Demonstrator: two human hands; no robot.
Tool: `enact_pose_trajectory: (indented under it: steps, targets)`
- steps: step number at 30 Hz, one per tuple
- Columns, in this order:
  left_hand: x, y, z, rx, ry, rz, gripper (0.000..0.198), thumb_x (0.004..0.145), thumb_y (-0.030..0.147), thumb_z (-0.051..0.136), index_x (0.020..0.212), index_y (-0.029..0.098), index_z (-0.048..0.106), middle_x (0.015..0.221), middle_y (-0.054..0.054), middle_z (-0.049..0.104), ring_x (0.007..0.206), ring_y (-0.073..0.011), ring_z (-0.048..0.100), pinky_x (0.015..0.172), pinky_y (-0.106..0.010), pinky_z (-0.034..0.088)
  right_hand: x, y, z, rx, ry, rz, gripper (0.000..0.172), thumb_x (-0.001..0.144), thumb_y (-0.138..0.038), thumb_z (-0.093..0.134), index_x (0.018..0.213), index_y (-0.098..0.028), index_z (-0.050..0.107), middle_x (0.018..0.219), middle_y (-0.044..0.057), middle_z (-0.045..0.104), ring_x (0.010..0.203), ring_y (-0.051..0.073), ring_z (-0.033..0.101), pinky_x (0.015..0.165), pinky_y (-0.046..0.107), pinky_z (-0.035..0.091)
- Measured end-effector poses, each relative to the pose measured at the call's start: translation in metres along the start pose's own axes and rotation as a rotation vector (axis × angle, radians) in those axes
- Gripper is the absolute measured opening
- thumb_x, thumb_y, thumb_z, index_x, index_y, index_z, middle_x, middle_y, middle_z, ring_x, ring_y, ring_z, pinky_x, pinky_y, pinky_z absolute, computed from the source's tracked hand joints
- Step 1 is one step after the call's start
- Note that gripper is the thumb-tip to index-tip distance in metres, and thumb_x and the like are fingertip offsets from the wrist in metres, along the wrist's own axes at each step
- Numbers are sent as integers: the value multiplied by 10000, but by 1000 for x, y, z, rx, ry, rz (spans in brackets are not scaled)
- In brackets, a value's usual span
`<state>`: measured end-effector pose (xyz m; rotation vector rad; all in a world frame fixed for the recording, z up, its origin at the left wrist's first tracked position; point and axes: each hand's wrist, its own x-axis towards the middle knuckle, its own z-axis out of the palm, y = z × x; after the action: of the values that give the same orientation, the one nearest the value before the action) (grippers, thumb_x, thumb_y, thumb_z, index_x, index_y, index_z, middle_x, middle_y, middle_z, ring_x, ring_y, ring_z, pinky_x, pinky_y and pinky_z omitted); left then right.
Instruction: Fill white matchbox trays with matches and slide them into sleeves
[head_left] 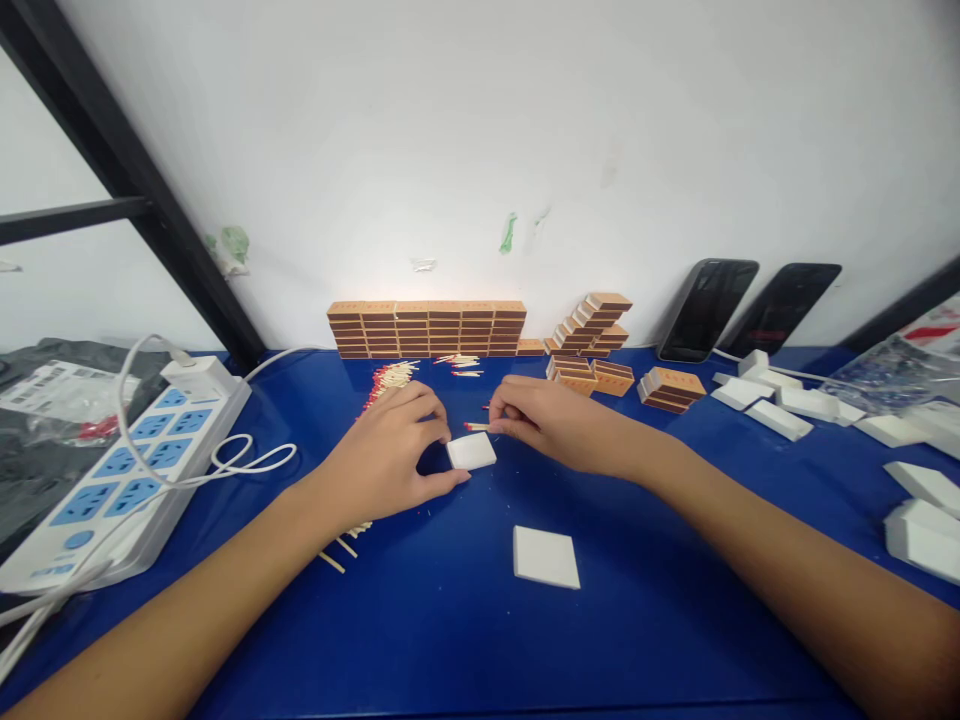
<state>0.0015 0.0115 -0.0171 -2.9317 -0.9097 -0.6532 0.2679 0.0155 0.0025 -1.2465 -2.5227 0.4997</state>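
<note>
A small white matchbox tray [472, 452] lies on the blue table in front of me. My left hand [401, 445] grips its left end, with the thumb near side and fingers far side. Just beyond its right corner, my right hand [536, 420] pinches a few matches [477, 427], their red heads pointing left. Partly hidden by my left hand is a long pile of loose matches [390, 378]. Another white tray or flat card piece [546, 557] rests nearer to me. A few more matches [459, 363] lie farther back.
Stacked matchboxes [427, 330] line the wall, with stepped stacks [592, 325] and smaller piles [670, 388] to their right. Two phones [709, 310] lean on the wall. Several white trays [780, 418] lie right. A power strip [127, 480] with white cables stands left.
</note>
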Motion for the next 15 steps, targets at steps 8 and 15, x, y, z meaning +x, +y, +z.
enact_pose_trajectory:
  steps: [8, 15]
  targets:
    - [2, 0, -2, 2, 2, -5, 272, 915, 446, 824, 945, 182, 767, 1062, -82, 711, 1071, -283, 641, 987, -479, 534, -3, -13, 12, -28, -86, -31, 147, 1109, -251, 543, 994, -199, 618, 1076, 50, 679, 893, 185, 613, 816, 324, 427]
    - [1, -2, -1, 12, 22, 32, 264, 914, 422, 837, 966, 175, 759, 1065, -81, 706, 1070, -282, 646, 990, -477, 532, -4, -18, 17, -62, -123, -1, 112, 1092, -227, 562, 1023, -187, 641, 1098, 56, 683, 875, 176, 607, 751, 306, 406]
